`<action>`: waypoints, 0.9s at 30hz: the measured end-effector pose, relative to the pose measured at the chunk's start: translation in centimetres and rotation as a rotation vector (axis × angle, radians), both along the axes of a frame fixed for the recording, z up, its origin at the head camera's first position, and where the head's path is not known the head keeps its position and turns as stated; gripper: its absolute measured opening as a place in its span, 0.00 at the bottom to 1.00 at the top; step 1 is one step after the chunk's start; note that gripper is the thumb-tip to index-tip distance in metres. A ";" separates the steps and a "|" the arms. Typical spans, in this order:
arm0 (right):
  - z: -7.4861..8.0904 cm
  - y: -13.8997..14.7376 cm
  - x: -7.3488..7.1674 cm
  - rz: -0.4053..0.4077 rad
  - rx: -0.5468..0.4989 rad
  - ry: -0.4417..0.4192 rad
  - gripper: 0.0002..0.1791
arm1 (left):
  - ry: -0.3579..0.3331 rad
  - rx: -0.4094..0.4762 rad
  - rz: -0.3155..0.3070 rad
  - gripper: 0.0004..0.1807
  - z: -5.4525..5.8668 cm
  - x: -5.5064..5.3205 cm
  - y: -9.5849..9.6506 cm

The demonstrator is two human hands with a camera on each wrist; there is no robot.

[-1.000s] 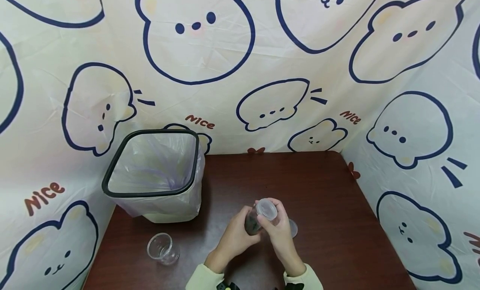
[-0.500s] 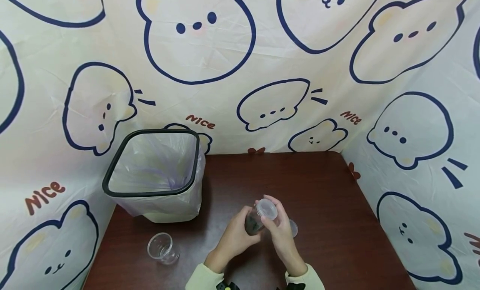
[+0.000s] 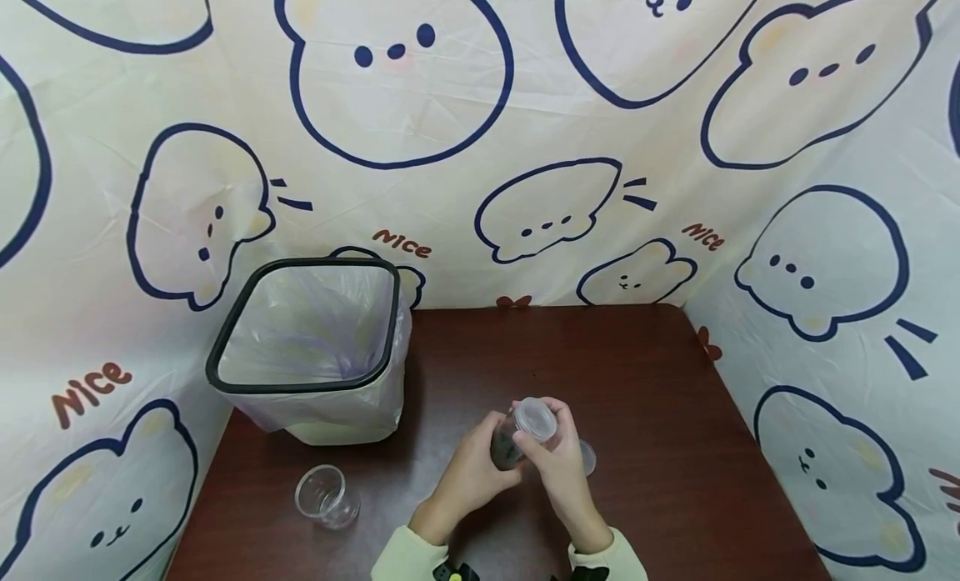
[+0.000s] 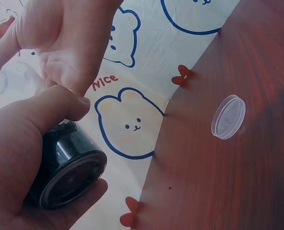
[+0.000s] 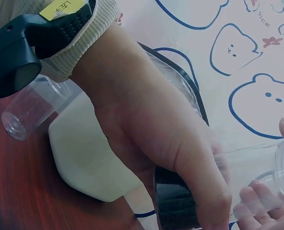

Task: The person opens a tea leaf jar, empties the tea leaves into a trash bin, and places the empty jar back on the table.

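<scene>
A clear jar [image 3: 504, 449] with something dark in its lower part tilts between both hands in the head view. My left hand [image 3: 467, 466] is wrapped around its lower part. The dark base of the jar [image 4: 72, 177] faces the camera in the left wrist view, between the thumb and fingers. At the upper end, my right hand [image 3: 564, 464] grips the translucent lid [image 3: 536, 418], thumb in front and fingers behind. Seen from the right wrist, fingertips of the right hand [image 5: 262, 208] lie along the clear upper wall near the lid. What the dark content is cannot be told.
Beside the right hand a loose clear lid [image 4: 229, 117] lies on the brown table [image 3: 637, 381]. A second clear jar [image 3: 328, 499], uncovered, stands at the left. Behind it is a bin [image 3: 345, 431] with a dark rim and a plastic liner. Patterned cloth [image 3: 420, 206] hangs around the table.
The right hand's fingers shift slightly around the lid, the index finger lifting and coming back down. The left hand and the jar stay in place.
</scene>
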State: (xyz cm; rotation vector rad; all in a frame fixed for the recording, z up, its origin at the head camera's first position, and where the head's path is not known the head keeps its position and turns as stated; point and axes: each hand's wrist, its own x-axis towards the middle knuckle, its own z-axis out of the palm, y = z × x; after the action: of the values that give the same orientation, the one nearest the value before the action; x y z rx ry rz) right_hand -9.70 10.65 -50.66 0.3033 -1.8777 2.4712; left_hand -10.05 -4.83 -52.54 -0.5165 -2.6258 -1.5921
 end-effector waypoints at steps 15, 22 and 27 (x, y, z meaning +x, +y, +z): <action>0.3 0.3 0.1 0.050 -0.005 0.057 0.27 | 0.001 0.001 0.004 0.29 0.2 0.1 0.0; 0.2 0.3 0.2 0.056 0.019 0.103 0.28 | -0.005 0.009 0.003 0.29 0.3 0.2 0.0; 0.1 0.3 0.2 0.067 -0.013 0.103 0.35 | -0.006 0.006 0.006 0.29 0.3 0.2 0.0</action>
State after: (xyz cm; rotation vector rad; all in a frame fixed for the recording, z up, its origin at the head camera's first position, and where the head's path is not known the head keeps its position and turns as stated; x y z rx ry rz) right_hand -9.54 10.96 -50.58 0.4903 -1.8400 2.4565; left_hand -9.83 -4.84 -52.22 -0.5041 -2.6231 -1.6023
